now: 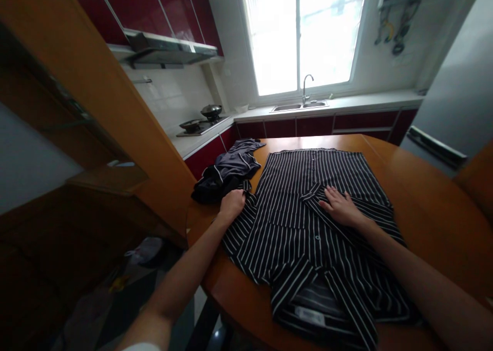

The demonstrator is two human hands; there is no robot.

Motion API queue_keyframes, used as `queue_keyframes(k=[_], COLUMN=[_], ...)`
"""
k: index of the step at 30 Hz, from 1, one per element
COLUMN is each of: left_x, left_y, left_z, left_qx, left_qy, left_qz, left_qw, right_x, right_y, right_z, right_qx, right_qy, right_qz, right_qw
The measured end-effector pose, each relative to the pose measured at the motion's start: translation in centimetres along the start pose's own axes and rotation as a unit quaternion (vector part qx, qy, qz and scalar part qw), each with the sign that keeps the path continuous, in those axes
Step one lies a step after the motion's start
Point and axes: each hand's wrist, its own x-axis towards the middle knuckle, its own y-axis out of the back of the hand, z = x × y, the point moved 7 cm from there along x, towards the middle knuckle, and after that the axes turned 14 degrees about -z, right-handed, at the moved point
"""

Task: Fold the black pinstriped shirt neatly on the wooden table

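Observation:
A black shirt with white stripes lies front up on the wooden table, its collar toward me and its hem toward the window. At the shirt's left edge, my left hand is closed around the left-side sleeve near its cuff. The right-side sleeve is folded across the shirt's front. My right hand rests flat on that sleeve, fingers stretched out, close to its cuff. A white label shows inside the collar.
The wooden table has a rounded edge. A pile of dark clothes lies at its left side. Beyond stand a sink, a stove with pans, and a fridge at right. A wooden frame rises at left.

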Motion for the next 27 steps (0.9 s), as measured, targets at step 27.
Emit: queue_keyframes(k=[27], left_x=[-2.1], left_y=[0.0], left_z=[17.2], left_qx=[-0.302], left_qy=[-0.403], left_qz=[-0.028], left_qw=[0.864], right_x=[-1.9], right_y=[3.5], right_z=[-2.9], right_qx=[0.346], right_qy=[0.195], right_qz=[0.148], right_qw=[0.906])
